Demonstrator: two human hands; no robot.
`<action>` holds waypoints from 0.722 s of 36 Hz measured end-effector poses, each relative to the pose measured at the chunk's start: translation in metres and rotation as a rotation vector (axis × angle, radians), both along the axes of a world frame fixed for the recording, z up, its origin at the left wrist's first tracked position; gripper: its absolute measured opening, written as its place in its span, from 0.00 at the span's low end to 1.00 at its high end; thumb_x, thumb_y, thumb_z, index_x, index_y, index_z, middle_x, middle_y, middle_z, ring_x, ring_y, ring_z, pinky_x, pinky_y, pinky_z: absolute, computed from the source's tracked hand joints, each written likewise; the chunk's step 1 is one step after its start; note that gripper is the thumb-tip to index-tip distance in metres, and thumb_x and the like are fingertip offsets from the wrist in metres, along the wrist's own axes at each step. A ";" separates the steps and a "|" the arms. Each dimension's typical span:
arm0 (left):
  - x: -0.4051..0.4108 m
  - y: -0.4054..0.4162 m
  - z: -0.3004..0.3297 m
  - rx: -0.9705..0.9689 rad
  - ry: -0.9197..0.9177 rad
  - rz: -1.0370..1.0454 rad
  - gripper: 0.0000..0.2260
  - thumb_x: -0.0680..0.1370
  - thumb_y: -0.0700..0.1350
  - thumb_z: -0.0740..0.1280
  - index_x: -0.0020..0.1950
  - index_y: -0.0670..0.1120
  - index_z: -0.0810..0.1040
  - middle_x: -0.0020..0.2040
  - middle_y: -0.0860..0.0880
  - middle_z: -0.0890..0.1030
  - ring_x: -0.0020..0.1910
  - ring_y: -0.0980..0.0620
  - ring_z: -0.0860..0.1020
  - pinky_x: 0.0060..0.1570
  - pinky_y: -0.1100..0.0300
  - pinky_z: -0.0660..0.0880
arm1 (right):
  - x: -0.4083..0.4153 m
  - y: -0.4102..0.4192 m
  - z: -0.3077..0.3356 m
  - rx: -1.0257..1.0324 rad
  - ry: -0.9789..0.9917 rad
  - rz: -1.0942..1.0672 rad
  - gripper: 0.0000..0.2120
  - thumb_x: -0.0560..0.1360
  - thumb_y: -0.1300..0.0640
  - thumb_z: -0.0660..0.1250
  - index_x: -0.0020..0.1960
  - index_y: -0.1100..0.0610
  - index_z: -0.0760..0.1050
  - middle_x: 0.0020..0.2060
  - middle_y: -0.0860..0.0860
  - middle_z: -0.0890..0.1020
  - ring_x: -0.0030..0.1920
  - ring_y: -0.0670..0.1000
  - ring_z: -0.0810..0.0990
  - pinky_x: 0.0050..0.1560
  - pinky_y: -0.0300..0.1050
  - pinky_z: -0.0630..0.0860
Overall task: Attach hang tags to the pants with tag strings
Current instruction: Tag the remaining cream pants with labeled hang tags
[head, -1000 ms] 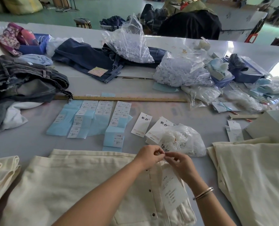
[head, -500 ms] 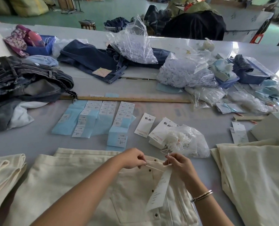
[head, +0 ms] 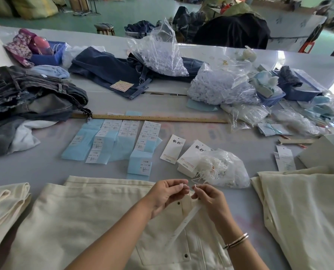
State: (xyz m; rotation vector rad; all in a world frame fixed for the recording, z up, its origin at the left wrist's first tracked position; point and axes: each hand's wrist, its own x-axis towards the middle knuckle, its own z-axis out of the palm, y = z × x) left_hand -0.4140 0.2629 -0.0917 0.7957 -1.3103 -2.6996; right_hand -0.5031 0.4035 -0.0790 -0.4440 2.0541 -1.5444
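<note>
Grey table [head: 35, 168], cream pants [head: 84, 221], left hand [head: 166, 195] and right hand [head: 209, 199] each pinching string ends, hang tag [head: 183, 225] dangling below grip

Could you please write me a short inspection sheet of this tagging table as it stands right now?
Surface: grey table, largely covered.
Job's things: cream pants lie flat in front; a hang tag hangs edge-on over them; loose tags and a bag of strings lie just beyond.
Clutter: blue size labels, a ruler, dark jeans, a denim pile, plastic bags, more cream pants at right.
Hands: left hand and right hand each pinch a string end above the waistband, ends apart.
Cables: nothing seen.
Surroundings: green floor, a stool, heaped bags behind.
</note>
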 end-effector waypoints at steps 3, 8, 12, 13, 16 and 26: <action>0.002 0.000 -0.001 -0.051 -0.009 0.019 0.07 0.78 0.36 0.64 0.53 0.42 0.81 0.40 0.47 0.85 0.39 0.56 0.83 0.41 0.66 0.78 | 0.002 0.000 -0.003 0.035 0.035 0.015 0.08 0.75 0.62 0.69 0.38 0.52 0.81 0.28 0.48 0.82 0.30 0.42 0.76 0.34 0.33 0.71; 0.005 0.000 -0.002 -0.139 -0.038 0.038 0.08 0.78 0.41 0.66 0.56 0.45 0.82 0.38 0.53 0.83 0.36 0.61 0.78 0.40 0.69 0.74 | 0.006 -0.001 -0.006 0.117 0.160 0.065 0.11 0.74 0.56 0.70 0.37 0.43 0.82 0.30 0.47 0.83 0.31 0.41 0.76 0.37 0.40 0.71; 0.007 0.002 -0.006 -0.043 -0.021 0.064 0.09 0.79 0.37 0.65 0.54 0.45 0.83 0.37 0.50 0.80 0.37 0.59 0.77 0.41 0.68 0.76 | 0.008 -0.003 -0.002 0.217 0.373 0.088 0.16 0.74 0.54 0.71 0.33 0.34 0.77 0.29 0.37 0.81 0.32 0.41 0.78 0.48 0.47 0.74; 0.007 0.003 -0.006 -0.016 -0.013 0.075 0.09 0.78 0.36 0.64 0.54 0.44 0.82 0.37 0.49 0.81 0.36 0.59 0.77 0.40 0.68 0.76 | 0.009 -0.004 -0.001 0.253 0.421 0.102 0.15 0.74 0.53 0.71 0.34 0.34 0.77 0.28 0.34 0.80 0.34 0.41 0.79 0.52 0.50 0.73; 0.007 0.005 -0.005 -0.013 -0.014 0.084 0.09 0.77 0.34 0.66 0.53 0.42 0.82 0.39 0.48 0.84 0.35 0.58 0.80 0.40 0.67 0.77 | 0.010 -0.008 0.001 0.319 0.559 0.128 0.07 0.74 0.52 0.70 0.40 0.41 0.81 0.28 0.35 0.80 0.39 0.44 0.81 0.53 0.46 0.65; 0.008 0.005 -0.008 -0.019 -0.043 0.172 0.05 0.74 0.31 0.69 0.44 0.40 0.80 0.35 0.46 0.82 0.32 0.55 0.80 0.37 0.64 0.79 | 0.011 -0.011 0.002 0.509 0.786 0.219 0.06 0.76 0.46 0.65 0.46 0.41 0.81 0.38 0.39 0.83 0.43 0.42 0.77 0.44 0.45 0.53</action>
